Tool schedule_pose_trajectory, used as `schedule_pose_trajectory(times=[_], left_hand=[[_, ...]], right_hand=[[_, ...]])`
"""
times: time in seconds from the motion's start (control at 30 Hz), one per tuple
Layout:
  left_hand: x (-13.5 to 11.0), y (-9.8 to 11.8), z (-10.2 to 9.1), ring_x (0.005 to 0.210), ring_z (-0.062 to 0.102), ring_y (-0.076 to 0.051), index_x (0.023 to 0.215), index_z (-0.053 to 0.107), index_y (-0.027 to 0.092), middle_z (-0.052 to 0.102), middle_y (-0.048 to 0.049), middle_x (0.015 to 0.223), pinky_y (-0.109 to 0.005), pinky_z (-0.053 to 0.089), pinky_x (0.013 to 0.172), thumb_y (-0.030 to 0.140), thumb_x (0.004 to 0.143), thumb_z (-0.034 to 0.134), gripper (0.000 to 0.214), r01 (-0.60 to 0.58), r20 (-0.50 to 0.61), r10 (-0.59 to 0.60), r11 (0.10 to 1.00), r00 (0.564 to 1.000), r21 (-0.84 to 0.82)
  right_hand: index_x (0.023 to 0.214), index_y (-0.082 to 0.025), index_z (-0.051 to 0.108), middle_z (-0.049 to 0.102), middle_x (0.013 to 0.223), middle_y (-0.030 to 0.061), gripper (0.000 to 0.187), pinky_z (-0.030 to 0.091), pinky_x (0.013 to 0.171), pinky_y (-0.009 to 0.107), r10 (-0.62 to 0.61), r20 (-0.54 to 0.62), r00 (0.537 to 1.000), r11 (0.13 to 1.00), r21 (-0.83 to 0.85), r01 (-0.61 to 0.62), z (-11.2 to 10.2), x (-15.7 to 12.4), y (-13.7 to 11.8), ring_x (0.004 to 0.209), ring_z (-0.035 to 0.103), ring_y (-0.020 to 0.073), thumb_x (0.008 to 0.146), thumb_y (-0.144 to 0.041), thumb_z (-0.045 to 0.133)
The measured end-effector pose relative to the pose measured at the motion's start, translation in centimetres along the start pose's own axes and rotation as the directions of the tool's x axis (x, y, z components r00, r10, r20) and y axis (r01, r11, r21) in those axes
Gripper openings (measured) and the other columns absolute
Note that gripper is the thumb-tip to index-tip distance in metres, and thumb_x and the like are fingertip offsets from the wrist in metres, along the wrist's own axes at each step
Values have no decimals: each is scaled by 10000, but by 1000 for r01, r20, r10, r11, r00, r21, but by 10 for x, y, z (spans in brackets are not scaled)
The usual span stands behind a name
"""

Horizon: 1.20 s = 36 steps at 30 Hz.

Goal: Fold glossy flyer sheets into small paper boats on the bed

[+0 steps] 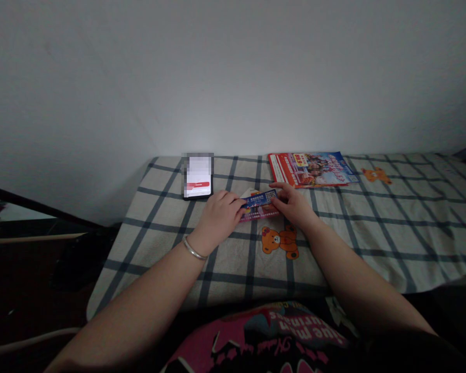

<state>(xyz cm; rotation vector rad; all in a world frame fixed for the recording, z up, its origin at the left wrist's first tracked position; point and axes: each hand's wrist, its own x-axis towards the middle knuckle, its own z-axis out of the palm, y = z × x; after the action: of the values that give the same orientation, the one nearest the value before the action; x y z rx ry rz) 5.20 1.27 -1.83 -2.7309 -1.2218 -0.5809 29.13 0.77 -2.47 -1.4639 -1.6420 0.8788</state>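
A printed paper flyer (258, 202) with a folded-over blue strip lies on the checked cloth in front of me. The strip carries white lettering and a QR code, and a pink part shows beneath it. My left hand (222, 211), with a silver bangle at the wrist, grips the flyer's left end. At the opposite end, the thumb and fingers of my right hand (292, 206) hold it near the QR code. Both hands hide the flyer's ends.
A phone (199, 181) with a lit screen lies at the back left. Several colourful flyers (314, 170) are stacked at the back right. The checked cloth (233, 274) with bear prints covers the table, which meets a pale wall (233, 77).
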Motion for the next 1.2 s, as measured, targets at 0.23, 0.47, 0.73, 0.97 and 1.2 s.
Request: schedule_pose_trajectory(times=[0.23,0.47,0.73,0.97,1.2], left_hand=[[0,11,-9,1004,586,-280,1297,580,202,657,-87,1162,-424,434,859,582,775,732,663,-68,21,68,998,997,7],[1,9,-13,894,625,-233,1081,683,206,735,-29,1004,-398,408,769,193,918,600,183,-42,-39,45,996,998,76],[-1,5,-11,925,618,-245,1012,701,249,738,-3,1016,-436,407,818,157,858,651,186,26,-129,-21,999,991,39],[1,2,-4,859,630,-193,934,683,180,727,-35,946,-336,506,755,142,911,573,119,-222,-130,210,971,969,-84],[-1,3,-7,886,644,-177,969,667,197,729,-16,963,-319,535,776,151,924,547,136,-316,-218,277,933,936,-172]], right_hand=[[832,-232,591,671,743,-16,166,503,624,289,103,38,994,916,386,-110,8,1,-3,659,626,157,759,-378,619],[766,-211,668,695,782,-9,185,478,786,315,-99,101,990,981,179,79,-1,-2,-1,778,628,166,719,-171,494],[878,-211,705,694,879,21,240,487,834,315,-342,291,894,936,18,352,-2,-9,-9,862,645,166,760,-97,531],[1076,-234,665,696,941,27,328,499,777,324,-288,250,924,925,-177,336,2,-8,-6,836,637,180,754,-176,685],[933,-219,725,616,807,38,165,456,734,311,-369,172,914,828,-386,407,2,-5,-11,792,577,190,773,-181,718]])
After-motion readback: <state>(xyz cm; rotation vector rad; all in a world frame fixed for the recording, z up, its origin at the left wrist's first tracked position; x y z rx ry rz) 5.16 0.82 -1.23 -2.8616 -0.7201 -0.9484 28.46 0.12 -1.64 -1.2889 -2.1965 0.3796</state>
